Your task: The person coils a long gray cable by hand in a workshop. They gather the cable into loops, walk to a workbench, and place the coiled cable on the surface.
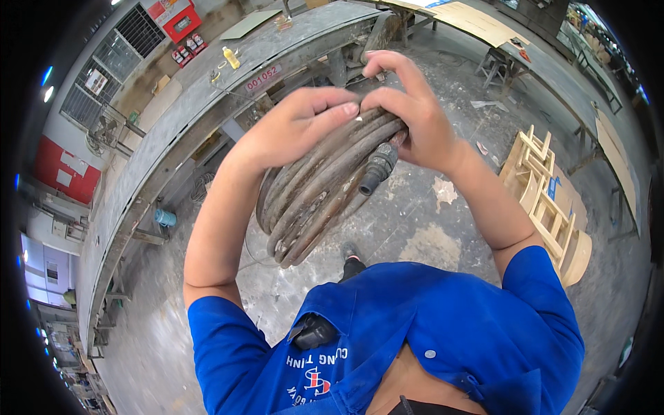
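A thick, dirty grey-brown hose (311, 200) is wound in a coil of several loops, held up in front of my chest. My left hand (301, 128) is closed over the coil's upper left, its thumb and fingertips at the top. My right hand (415, 114) grips the upper right end, with one finger raised and curled and others hidden behind the loops. Just below the right hand, a dark ribbed coupling (379, 168) at the hose's end points down. The two hands nearly touch at the top of the coil.
A long grey workbench (166, 131) curves along the left, bearing a yellow bottle (231, 58). Pale wooden frames (546, 200) stand at the right. Farther right runs another table (553, 90). A blue container (165, 218) sits below the left bench. The concrete floor (304, 297) has pale patches and scraps.
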A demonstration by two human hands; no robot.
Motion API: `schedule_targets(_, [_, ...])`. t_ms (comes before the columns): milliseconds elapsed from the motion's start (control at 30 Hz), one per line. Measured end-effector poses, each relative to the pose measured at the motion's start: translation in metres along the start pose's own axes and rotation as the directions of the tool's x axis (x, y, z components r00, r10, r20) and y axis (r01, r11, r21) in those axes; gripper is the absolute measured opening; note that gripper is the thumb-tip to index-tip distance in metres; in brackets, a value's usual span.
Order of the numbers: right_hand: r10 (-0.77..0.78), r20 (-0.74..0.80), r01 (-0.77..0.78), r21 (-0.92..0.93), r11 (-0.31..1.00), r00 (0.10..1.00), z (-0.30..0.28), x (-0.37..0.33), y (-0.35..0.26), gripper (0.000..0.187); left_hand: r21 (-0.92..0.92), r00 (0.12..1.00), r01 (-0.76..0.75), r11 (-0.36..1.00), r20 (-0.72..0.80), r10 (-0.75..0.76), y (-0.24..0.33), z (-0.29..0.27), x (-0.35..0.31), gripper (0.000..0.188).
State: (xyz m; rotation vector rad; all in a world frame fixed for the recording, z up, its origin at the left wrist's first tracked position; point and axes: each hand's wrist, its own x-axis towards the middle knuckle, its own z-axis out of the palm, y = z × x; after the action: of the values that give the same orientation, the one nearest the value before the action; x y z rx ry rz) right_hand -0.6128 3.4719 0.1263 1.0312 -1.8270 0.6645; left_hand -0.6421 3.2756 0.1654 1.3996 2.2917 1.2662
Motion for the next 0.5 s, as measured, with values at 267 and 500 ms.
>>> schedule_targets(267, [0.197,0.071,-0.188,-0.125,0.974,0.978,-0.026,0.053,0.007,0.034,-0.683,0.989,0.102,0.724,-0.006,-0.145,-0.024,-0.048,0.004,0.041])
schedule_targets(500, [0.531,-0.430,-0.482,0.227,0.846,0.730,-0.096,0.123,0.007,0.027,0.138,0.950,0.262,0.955,-0.208,-0.231,-0.204,0.019,0.020,0.074])
